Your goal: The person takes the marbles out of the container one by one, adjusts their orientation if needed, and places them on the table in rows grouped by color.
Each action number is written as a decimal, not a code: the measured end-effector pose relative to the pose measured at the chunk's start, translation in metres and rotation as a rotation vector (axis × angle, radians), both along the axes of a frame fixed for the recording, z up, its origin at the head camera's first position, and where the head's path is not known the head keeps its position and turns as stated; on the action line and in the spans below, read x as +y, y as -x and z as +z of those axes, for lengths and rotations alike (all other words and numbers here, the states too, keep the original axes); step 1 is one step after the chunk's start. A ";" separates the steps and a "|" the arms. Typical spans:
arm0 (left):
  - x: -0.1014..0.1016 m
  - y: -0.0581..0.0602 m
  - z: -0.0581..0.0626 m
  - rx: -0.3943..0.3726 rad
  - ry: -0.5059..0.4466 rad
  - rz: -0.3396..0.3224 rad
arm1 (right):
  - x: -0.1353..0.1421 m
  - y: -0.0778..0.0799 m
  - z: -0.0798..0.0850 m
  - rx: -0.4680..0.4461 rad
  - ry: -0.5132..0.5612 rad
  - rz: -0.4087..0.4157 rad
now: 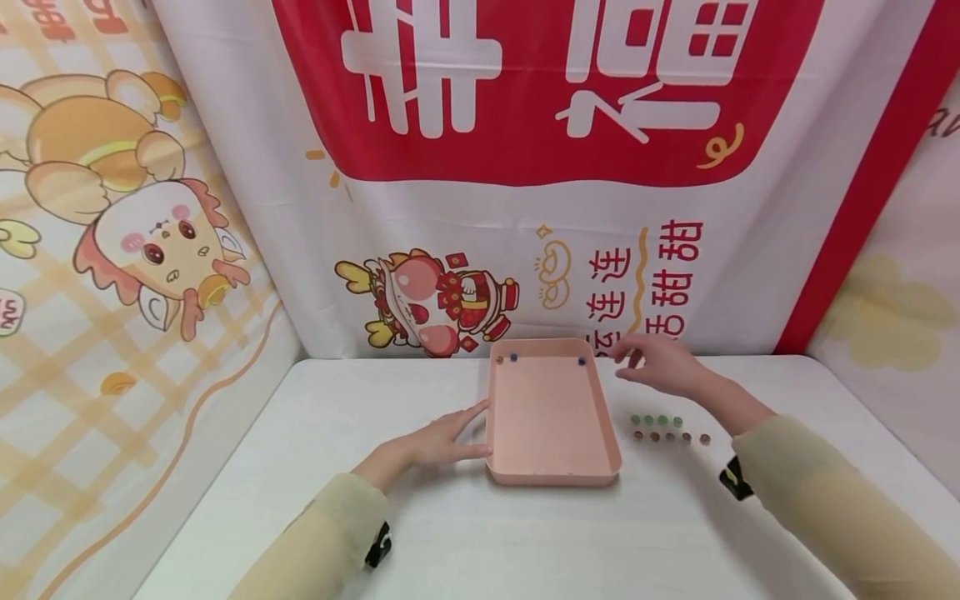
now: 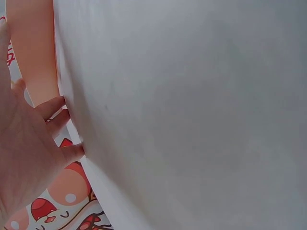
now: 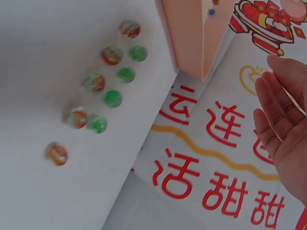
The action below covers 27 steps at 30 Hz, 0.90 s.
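Note:
On the white table stands a shallow pink tray [image 1: 551, 417]. My left hand [image 1: 438, 442] rests at the tray's left side, its spread fingers touching the wall; in the left wrist view these fingers are nearly straight. Beyond the tray's right wall hovers my right hand [image 1: 663, 367], fingers loosely bent. Nothing shows between its fingers in the right wrist view. Inside the tray, a brown-orange marble [image 1: 500, 360] and a blue marble [image 1: 513, 357] lie by the far left corner. Another blue marble [image 1: 581, 362] lies by the far right corner.
Right of the tray, several green marbles [image 3: 112, 98] form a row, with a row of several clear marbles with orange-brown swirls [image 3: 57, 153] alongside. A printed cloth [image 1: 420, 217] hangs behind the table's far edge. Patterned cloths hang at both sides.

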<state>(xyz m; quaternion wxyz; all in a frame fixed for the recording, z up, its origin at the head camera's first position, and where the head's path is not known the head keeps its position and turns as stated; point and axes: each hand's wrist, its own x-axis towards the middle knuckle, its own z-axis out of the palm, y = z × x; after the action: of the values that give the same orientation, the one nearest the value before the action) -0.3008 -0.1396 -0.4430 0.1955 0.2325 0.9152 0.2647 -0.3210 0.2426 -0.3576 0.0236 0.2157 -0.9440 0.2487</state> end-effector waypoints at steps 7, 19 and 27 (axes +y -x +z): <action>-0.003 -0.002 -0.001 0.000 0.013 0.004 | -0.030 0.017 0.005 -0.015 0.005 0.038; -0.004 0.000 -0.002 -0.012 0.021 0.018 | -0.081 0.047 0.002 -0.061 0.027 0.075; -0.001 0.003 -0.002 -0.016 0.032 0.029 | -0.112 0.069 -0.015 -0.049 0.007 0.124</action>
<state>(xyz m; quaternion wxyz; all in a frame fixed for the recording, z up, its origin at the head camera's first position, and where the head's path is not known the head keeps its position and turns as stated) -0.3041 -0.1408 -0.4448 0.2024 0.2140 0.9210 0.2548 -0.3905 0.1306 -0.3725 -0.0142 0.2675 -0.9282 0.2582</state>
